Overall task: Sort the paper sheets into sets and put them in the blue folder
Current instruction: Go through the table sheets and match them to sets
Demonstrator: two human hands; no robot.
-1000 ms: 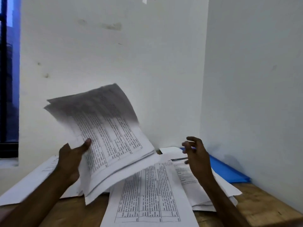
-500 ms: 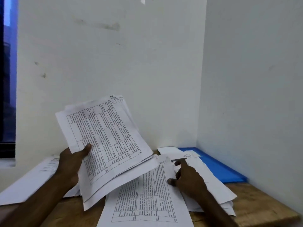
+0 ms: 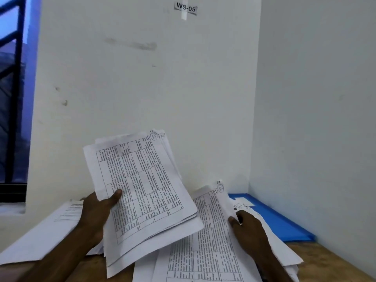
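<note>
Head view: left hand [image 3: 95, 215] grips a stack of printed sheets [image 3: 140, 192], thumb across the front near the lower-left edge, fingers hidden behind. The stack is raised off the tabletop [image 3: 333, 259] and tilted, top edge leaning away toward the wall; sheets in it are slightly fanned, table grid printed on the front page, circled handwritten mark at the top right corner.

Right hand [image 3: 251, 231] lies on the loose papers to the right, fingers curled at the right edge of a tabled sheet [image 3: 205, 245] whose far end lifts off the pile; whether it pinches that sheet or only presses on it, cannot tell. That sheet lies partly under the raised stack's lower corner.

More white papers [image 3: 282, 255] spread under and right of the right hand. Another pile of sheets [image 3: 46, 237] lies flat on the left, behind the left forearm.

Blue folder [image 3: 278, 222] lies flat in the far right corner against the side wall, partly covered by the loose papers, closed as far as visible.

Label "WS-05" [image 3: 185, 8] taped high on the back wall. Window with dark bars [image 3: 14, 88] at far left.
</note>
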